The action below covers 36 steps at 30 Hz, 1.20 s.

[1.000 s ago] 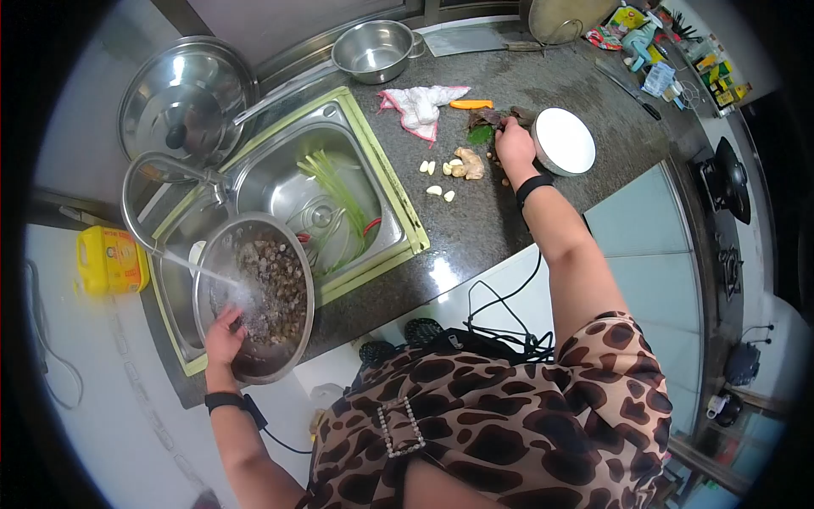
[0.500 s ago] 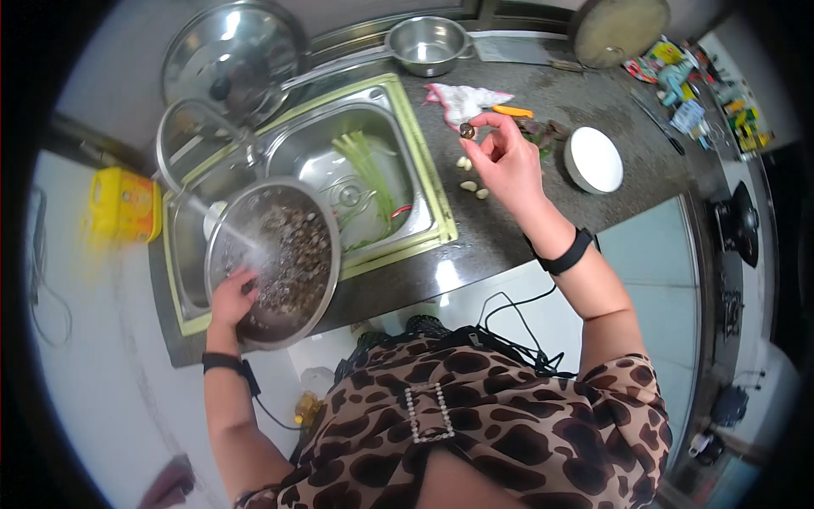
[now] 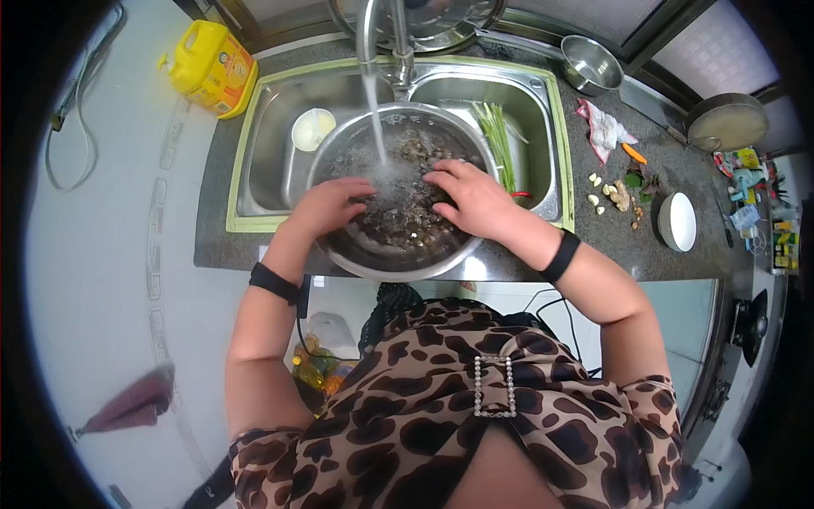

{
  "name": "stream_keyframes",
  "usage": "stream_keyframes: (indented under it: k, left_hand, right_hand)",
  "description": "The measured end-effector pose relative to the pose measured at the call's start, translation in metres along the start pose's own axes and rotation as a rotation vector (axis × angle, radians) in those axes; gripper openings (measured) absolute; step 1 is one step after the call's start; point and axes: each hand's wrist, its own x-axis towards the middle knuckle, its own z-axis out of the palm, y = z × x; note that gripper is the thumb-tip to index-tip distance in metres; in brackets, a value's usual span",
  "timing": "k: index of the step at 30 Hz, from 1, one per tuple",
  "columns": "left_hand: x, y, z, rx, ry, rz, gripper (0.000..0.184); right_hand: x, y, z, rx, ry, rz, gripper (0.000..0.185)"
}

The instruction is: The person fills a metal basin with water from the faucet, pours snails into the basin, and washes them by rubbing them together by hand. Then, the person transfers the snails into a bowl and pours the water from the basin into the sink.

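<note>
A wide steel basin rests across the double sink, filled with water and many small dark shells that look like snails. Water from the tap pours into it and froths the surface. My left hand reaches over the basin's left side, fingers curved and apart, tips at the water. On the right side, my right hand has its fingers spread over the snails, with its fingertips at the surface. I see nothing held in either hand; what lies under the fingertips is hard to make out.
Green onions lie in the right sink bowl; a pale round bowl sits in the left. Garlic cloves, ginger, a white bowl and a cloth are on the right counter. A yellow jug stands left.
My right hand has come from above the counter, where it pinched a snail, into the basin and opened. My left hand stays at the basin's left. The view has turned toward the sink.
</note>
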Motion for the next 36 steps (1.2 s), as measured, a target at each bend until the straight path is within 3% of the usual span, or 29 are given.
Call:
stream_keyframes:
  k: [2, 3, 4, 8, 17, 19, 21, 23, 29, 31, 36]
  left_hand:
    - [0.002, -0.009, -0.016, -0.053, 0.029, 0.094, 0.032]
    - [0.005, -0.008, -0.033, -0.17, 0.031, 0.041, 0.029]
    - [0.009, -0.012, -0.046, -0.283, 0.029, -0.012, 0.027]
    - [0.047, -0.062, -0.061, -0.345, 0.173, 0.031, 0.027]
    - [0.16, -0.109, -0.058, -0.379, -0.131, 0.203, 0.03]
    - [0.173, -0.088, -0.065, -0.449, -0.213, 0.073, 0.03]
    - [0.182, -0.081, -0.066, -0.352, -0.237, 0.103, 0.029]
    - [0.205, -0.093, -0.045, -0.372, -0.223, 0.187, 0.029]
    - [0.24, -0.116, -0.023, -0.556, -0.252, 0.112, 0.031]
    - [0.242, -0.108, -0.041, -0.794, -0.158, 0.101, 0.033]
    - [0.241, -0.119, -0.012, -0.724, -0.096, 0.188, 0.038]
  right_hand:
    - [0.014, -0.014, 0.018, -0.138, -0.086, 0.106, 0.06]
    - [0.023, -0.019, 0.023, -0.263, -0.17, 0.204, 0.069]
    - [0.033, -0.019, 0.025, -0.176, -0.362, 0.313, 0.08]
    - [0.048, -0.032, 0.032, -0.322, -0.598, 0.42, 0.093]
    - [0.05, -0.039, 0.042, -0.241, -0.626, 0.565, 0.102]
    - [0.052, -0.041, 0.042, -0.227, -0.586, 0.562, 0.104]
    - [0.053, -0.042, 0.043, -0.226, -0.597, 0.591, 0.106]
    - [0.052, -0.04, 0.043, -0.213, -0.579, 0.583, 0.105]
    - [0.05, -0.036, 0.046, -0.213, -0.585, 0.576, 0.102]
    - [0.051, -0.038, 0.045, -0.207, -0.584, 0.585, 0.102]
    - [0.05, -0.037, 0.044, -0.202, -0.561, 0.574, 0.102]
